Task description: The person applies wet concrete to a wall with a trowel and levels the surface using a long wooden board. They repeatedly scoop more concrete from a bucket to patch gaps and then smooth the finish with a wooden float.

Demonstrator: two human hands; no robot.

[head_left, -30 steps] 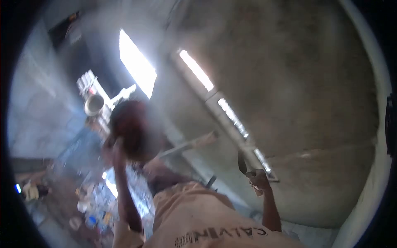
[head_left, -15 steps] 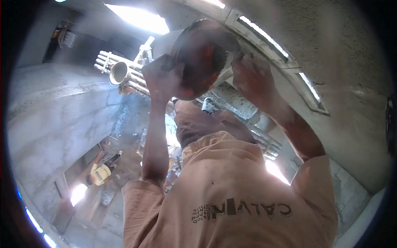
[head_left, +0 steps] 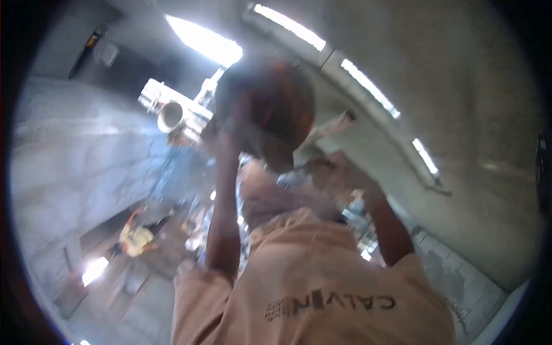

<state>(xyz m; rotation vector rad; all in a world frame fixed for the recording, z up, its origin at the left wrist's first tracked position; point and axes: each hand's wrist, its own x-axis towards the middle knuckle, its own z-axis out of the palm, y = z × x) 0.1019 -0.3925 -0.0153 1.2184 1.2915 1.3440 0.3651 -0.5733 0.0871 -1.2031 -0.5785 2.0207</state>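
A dark round pan (head_left: pixel 267 103) with reddish patches is held up in front of me. My left hand (head_left: pixel 227 135) grips its near left side, and the fingers are partly lost in shadow and blur. A greyish shape (head_left: pixel 279 158) hangs at the pan's lower edge, too smeared to name. My right hand (head_left: pixel 339 172) is apart from the pan, lower and to the right. Its fingers are curled around something blurred that I cannot make out.
Pale poles (head_left: pixel 152 95) and a round-mouthed tube (head_left: pixel 171 117) stand beyond my left hand. A beam end (head_left: pixel 339 123) juts out at the right. Far below, a person in a yellow shirt (head_left: pixel 137 240) is beside the grey wall (head_left: pixel 92 167). Bright slits (head_left: pixel 371 89) cut the concrete overhead.
My right hand has come away from the pan's right rim and moved down toward my body. The pan has shifted slightly left and down, still in my left hand.
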